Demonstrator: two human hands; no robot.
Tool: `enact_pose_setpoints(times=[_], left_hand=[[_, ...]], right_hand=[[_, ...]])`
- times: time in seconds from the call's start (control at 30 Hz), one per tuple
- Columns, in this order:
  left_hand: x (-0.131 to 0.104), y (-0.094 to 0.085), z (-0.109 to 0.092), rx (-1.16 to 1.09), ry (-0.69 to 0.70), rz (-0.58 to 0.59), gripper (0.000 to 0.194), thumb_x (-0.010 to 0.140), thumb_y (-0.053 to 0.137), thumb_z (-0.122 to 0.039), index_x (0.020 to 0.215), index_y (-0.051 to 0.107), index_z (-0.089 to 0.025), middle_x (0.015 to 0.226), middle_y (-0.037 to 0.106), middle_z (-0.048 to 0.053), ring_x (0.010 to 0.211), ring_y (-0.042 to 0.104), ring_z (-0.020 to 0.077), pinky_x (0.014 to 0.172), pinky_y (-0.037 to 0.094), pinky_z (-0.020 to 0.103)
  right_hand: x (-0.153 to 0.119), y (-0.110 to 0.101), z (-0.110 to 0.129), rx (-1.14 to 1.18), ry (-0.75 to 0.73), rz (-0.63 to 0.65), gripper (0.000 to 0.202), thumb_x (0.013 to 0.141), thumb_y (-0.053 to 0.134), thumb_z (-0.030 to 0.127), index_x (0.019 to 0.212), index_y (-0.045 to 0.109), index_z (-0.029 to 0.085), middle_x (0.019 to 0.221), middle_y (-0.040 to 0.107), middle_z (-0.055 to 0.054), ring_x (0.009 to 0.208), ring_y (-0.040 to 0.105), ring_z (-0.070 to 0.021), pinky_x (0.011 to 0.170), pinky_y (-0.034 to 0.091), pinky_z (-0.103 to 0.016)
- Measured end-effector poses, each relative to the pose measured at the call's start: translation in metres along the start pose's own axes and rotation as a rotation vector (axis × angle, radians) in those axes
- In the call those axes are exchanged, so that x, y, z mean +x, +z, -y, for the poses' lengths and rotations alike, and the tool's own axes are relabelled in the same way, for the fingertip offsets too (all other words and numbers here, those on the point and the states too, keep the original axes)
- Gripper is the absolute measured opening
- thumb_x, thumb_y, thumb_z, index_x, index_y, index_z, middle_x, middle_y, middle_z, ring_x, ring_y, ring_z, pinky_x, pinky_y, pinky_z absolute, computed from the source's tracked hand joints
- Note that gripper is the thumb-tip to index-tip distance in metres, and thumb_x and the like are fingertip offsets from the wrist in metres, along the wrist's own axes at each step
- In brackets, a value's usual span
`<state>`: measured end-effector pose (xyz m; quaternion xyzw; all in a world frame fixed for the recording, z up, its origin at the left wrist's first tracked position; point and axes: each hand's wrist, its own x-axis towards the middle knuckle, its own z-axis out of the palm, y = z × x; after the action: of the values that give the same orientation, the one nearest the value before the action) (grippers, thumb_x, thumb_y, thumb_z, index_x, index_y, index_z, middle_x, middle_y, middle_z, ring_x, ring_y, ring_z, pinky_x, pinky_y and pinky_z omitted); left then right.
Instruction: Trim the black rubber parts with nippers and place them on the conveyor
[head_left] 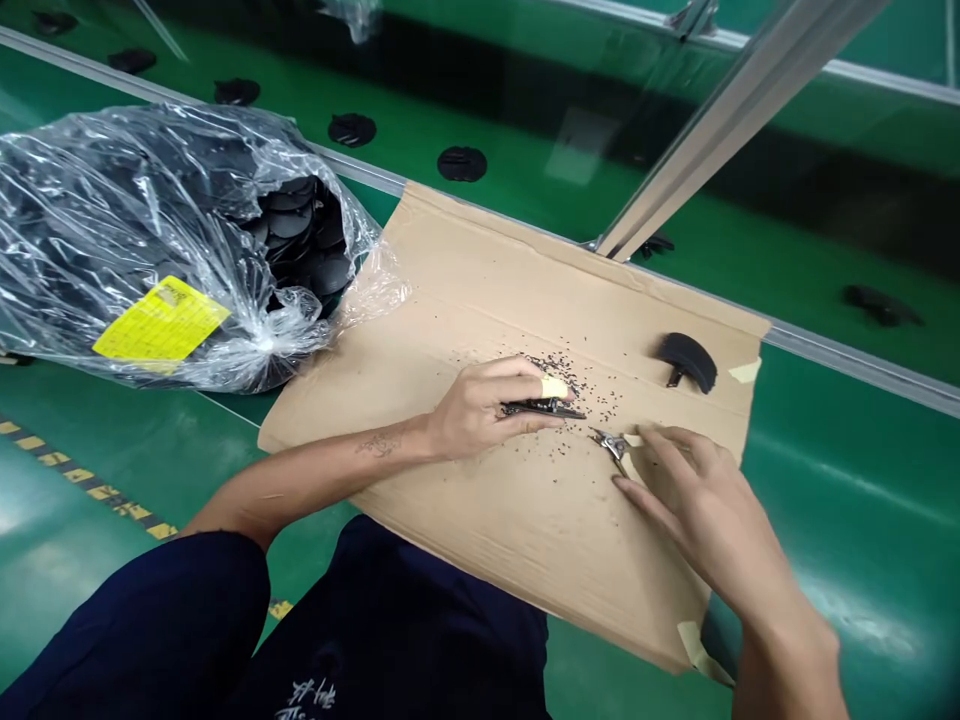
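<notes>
My left hand (pixel 484 410) is closed around a thin black plastic part (pixel 566 411), seen nearly edge-on over the cardboard sheet (pixel 450 520). A yellow wrap (pixel 553 386) covers one of its fingertips. In my right hand (pixel 701 505) are small cutting nippers (pixel 613 444) with metal jaws and pale handles. Their jaws point toward the black part but stay apart from it. Tiny black scraps (pixel 559 450) lie scattered under and around both hands. My palm and fingers hide much of the black part.
A clear plastic bag (pixel 150 190) full of black discs (pixel 289 222) lies at the left, bearing a yellow label (pixel 161 322). A black brush (pixel 688 361) rests on the cardboard's right side. Beyond it rises a metal post (pixel 720 130); several black pieces (pixel 462 163) lie behind the metal rail.
</notes>
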<state>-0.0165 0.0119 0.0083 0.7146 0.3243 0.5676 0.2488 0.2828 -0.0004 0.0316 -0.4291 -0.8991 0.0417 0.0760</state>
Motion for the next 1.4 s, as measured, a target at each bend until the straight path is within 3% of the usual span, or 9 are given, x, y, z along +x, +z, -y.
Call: enact_pose_setpoints(times=[0.13,0.27,0.4,0.63,1.0,1.17,1.4], left_hand=[[0.001,0.001,0.000,0.013,-0.010,-0.020,0.033,0.084,0.080,-0.036,0.106,0.075,-0.011,0.090,0.075,0.008,0.078,0.070,0.0109,0.069,0.059,0.021],[0.001,0.000,-0.002,0.019,-0.017,-0.005,0.028,0.082,0.082,-0.035,0.097,0.074,-0.012,0.084,0.075,0.006,0.076,0.070,0.0110,0.069,0.059,0.022],[0.001,0.001,-0.002,0.010,-0.001,0.028,0.024,0.084,0.081,-0.034,0.093,0.075,-0.012,0.085,0.075,0.006,0.078,0.070,0.0110,0.070,0.058,0.021],[-0.002,0.003,-0.001,-0.009,-0.011,0.087,0.027,0.082,0.082,-0.037,0.093,0.075,-0.013,0.081,0.073,0.005,0.074,0.068,0.0103,0.067,0.055,0.020],[-0.007,0.005,-0.002,-0.053,-0.057,0.115,0.026,0.081,0.083,-0.036,0.091,0.077,-0.013,0.075,0.073,0.004,0.065,0.064,0.0090,0.060,0.051,0.019],[-0.008,0.007,0.000,-0.085,-0.092,0.087,0.024,0.079,0.085,-0.036,0.088,0.079,-0.014,0.075,0.076,0.005,0.064,0.067,0.0096,0.060,0.053,0.020],[-0.001,0.011,-0.003,-0.075,-0.237,0.038,0.030,0.079,0.084,-0.044,0.086,0.079,-0.016,0.079,0.079,0.005,0.069,0.071,0.0119,0.065,0.056,0.023]], right_hand=[[0.009,-0.006,0.009,0.073,0.034,-0.083,0.041,0.102,0.048,0.047,0.135,0.059,0.025,0.116,0.062,-0.016,0.098,0.066,-0.0325,0.070,0.057,-0.044],[0.031,-0.013,0.027,0.304,0.020,-0.262,0.033,0.101,0.050,0.033,0.132,0.058,0.024,0.112,0.064,-0.013,0.097,0.066,-0.0264,0.077,0.055,-0.039],[0.045,-0.005,0.038,0.505,-0.013,-0.354,0.026,0.097,0.057,0.025,0.123,0.059,0.022,0.095,0.066,-0.007,0.076,0.061,-0.0184,0.068,0.053,-0.033],[0.035,0.011,0.043,0.558,-0.084,-0.320,0.039,0.090,0.067,0.020,0.129,0.060,0.023,0.107,0.070,-0.011,0.092,0.068,-0.0239,0.071,0.056,-0.037],[0.030,0.012,0.040,0.449,-0.145,-0.304,0.045,0.092,0.071,0.020,0.134,0.060,0.024,0.109,0.073,-0.011,0.091,0.070,-0.0233,0.075,0.059,-0.037],[0.029,0.014,0.045,0.571,-0.080,-0.242,0.038,0.094,0.069,0.024,0.132,0.064,0.027,0.112,0.074,-0.010,0.095,0.073,-0.0241,0.079,0.060,-0.037],[0.033,0.017,0.047,0.782,0.136,-0.219,0.028,0.094,0.069,0.033,0.121,0.067,0.024,0.099,0.072,-0.008,0.083,0.069,-0.0206,0.071,0.057,-0.034]])
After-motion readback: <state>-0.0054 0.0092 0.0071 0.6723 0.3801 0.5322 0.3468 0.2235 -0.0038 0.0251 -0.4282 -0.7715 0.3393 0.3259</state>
